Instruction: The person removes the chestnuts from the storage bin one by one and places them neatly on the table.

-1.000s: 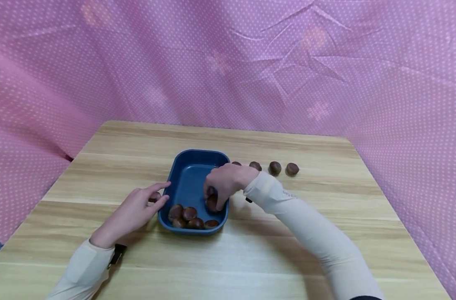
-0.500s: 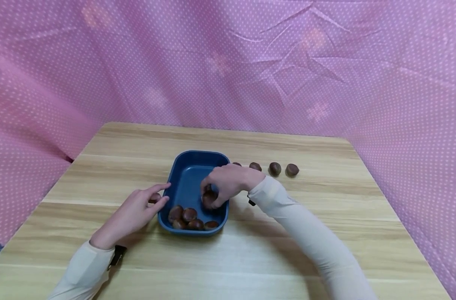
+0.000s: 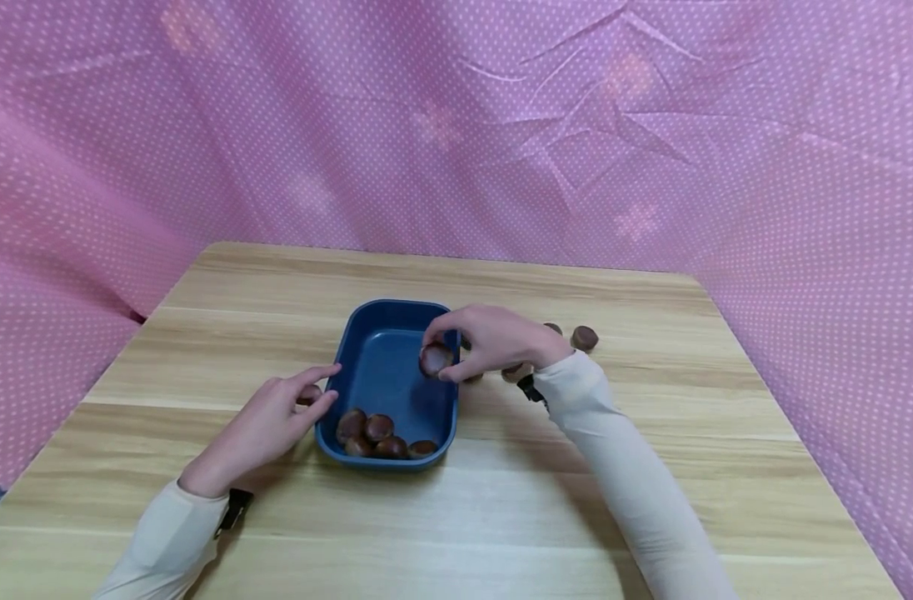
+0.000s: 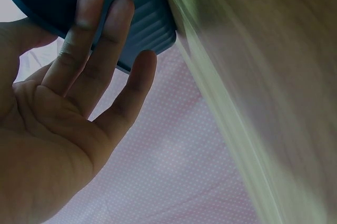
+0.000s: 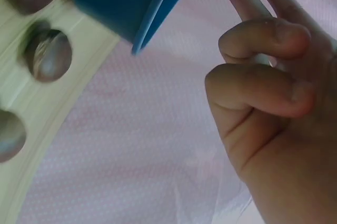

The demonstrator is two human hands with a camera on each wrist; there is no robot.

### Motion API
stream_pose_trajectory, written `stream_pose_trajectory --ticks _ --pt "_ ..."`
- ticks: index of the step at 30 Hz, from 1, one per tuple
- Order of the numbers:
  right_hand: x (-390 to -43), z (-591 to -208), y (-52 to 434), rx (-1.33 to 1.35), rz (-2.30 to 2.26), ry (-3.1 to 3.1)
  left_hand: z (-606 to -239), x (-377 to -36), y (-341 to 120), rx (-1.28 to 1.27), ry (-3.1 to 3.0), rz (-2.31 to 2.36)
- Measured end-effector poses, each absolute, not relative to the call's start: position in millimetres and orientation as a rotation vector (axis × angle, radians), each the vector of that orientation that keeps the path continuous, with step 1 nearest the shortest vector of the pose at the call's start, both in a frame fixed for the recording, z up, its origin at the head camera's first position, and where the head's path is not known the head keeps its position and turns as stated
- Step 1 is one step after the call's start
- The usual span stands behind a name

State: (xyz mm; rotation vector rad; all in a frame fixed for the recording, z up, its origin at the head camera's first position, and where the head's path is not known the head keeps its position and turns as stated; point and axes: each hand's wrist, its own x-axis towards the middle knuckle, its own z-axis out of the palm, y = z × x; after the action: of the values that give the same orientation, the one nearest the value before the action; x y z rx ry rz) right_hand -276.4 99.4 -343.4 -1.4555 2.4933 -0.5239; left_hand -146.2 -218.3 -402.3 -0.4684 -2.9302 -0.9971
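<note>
At lower left of the head view, the left hand lies on the worktop with its fingers straight and relaxed, the tips touching the left wall of the blue tray. A chestnut sits on the worktop just under those fingers, touching or nearly touching them; the hand grips nothing. The left wrist view shows the same palm spread open, three fingers laid against the tray's ribbed outer wall.

Centre frame, the tray stands on the worktop. Four or five chestnuts are bunched at its near end; the far end is bare blue.

Just right of centre, the right hand hovers over the tray's right rim, thumb and forefinger pinching one chestnut held above the tray's inside. The other fingers are curled, as the right wrist view shows, with the tray's corner and loose chestnuts on the worktop beyond.

Right of the tray, a row of chestnuts lies on the worktop, partly hidden behind the right hand; the last one is in plain view. Pink dotted cloth hangs behind and at both sides.
</note>
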Motion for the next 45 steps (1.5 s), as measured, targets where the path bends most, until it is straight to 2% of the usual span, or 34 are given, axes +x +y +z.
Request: stream_pose_trajectory --ticks 12,20,26,45 --pt "-276.3 -349.5 161.8 -1.235 -0.684 2.677 -400.8 -144.0 -217.9 -0.470 -2.922 -0.986" --pt "-276.0 -362.1 201.9 -1.159 -0.688 2.733 -399.2 -142.6 -217.4 -0.477 -2.918 -0.996" --pt "-274.8 -372.8 225.6 -1.001 -0.616 2.801 -398.1 -141.5 -217.8 -0.472 -2.923 -0.998" --pt "-280.3 -386.4 246.9 -0.754 -0.377 2.841 -402.3 -144.3 -219.9 -0.473 -2.936 -0.977"
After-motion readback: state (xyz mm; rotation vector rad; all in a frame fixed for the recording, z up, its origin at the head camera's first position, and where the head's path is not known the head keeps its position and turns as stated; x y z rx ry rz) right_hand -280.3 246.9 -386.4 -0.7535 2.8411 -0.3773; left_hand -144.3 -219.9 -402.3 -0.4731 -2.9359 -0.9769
